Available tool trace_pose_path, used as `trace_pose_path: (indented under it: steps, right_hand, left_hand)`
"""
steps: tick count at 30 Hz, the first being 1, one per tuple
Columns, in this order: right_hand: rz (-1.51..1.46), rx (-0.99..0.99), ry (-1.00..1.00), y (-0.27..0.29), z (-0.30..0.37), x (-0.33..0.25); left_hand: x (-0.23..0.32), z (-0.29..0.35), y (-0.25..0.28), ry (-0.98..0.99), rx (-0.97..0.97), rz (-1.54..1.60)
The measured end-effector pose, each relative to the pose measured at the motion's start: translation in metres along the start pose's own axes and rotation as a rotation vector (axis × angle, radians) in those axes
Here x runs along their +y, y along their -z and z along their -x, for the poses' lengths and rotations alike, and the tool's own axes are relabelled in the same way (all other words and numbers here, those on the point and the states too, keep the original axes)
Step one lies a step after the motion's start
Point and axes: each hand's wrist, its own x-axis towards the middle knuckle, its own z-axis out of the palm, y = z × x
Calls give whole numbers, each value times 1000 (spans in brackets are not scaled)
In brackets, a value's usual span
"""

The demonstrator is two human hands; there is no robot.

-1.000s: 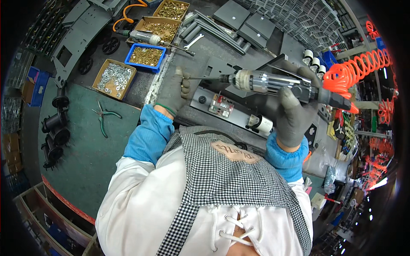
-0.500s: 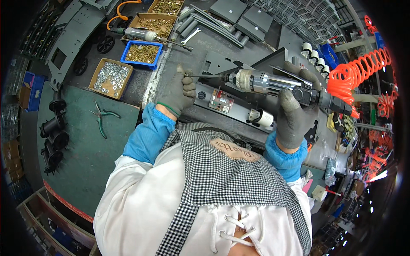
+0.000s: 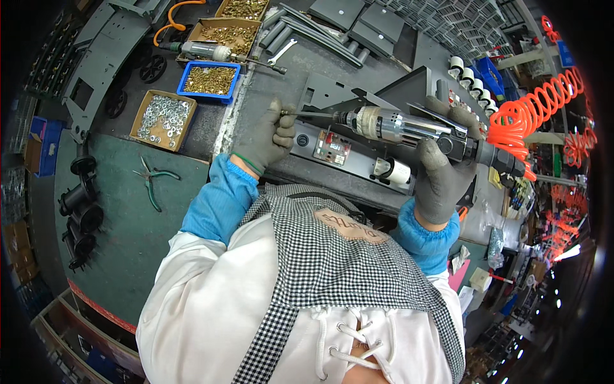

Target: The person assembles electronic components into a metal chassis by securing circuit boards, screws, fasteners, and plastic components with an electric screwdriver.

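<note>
My right hand [image 3: 442,182] is wrapped around the handle of a silver and black air screwdriver [image 3: 395,125], held sideways above the bench with its long thin bit pointing left. At the bit's tip, the gloved fingers of my left hand [image 3: 263,136] are closed, thumb up; whatever they pinch is too small to name. Below the tool, a grey metal part [image 3: 358,165] carries a small circuit board [image 3: 332,150] and a white cylinder [image 3: 395,171]. Behind the tool lies a grey angled plate [image 3: 409,89]. Both hands wear grey gloves, with blue sleeve covers on the forearms.
To the left are a blue bin of brass-coloured fasteners [image 3: 185,82], a carton of silver nuts [image 3: 134,131], green-handled pliers [image 3: 151,185] and a second air screwdriver [image 3: 208,51]. A wrench [image 3: 282,52] lies near grey tubes [image 3: 277,40]. An orange coiled hose [image 3: 511,121] hangs at right.
My left hand has shifted slightly right along the bit's tip. The tool stays in my right hand, nearly still. The whole view has moved a little.
</note>
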Motion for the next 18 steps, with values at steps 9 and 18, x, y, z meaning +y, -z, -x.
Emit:
trace_pose_path:
  steps: [9,18]
  right_hand:
    - [135,-87,-12,-8,9,4]
    - [322,-265,-19,-31,10,27]
  left_hand:
    - [9,-11,37,-233,265,-1047]
    - [2,-34,31,-307,137,-1918]
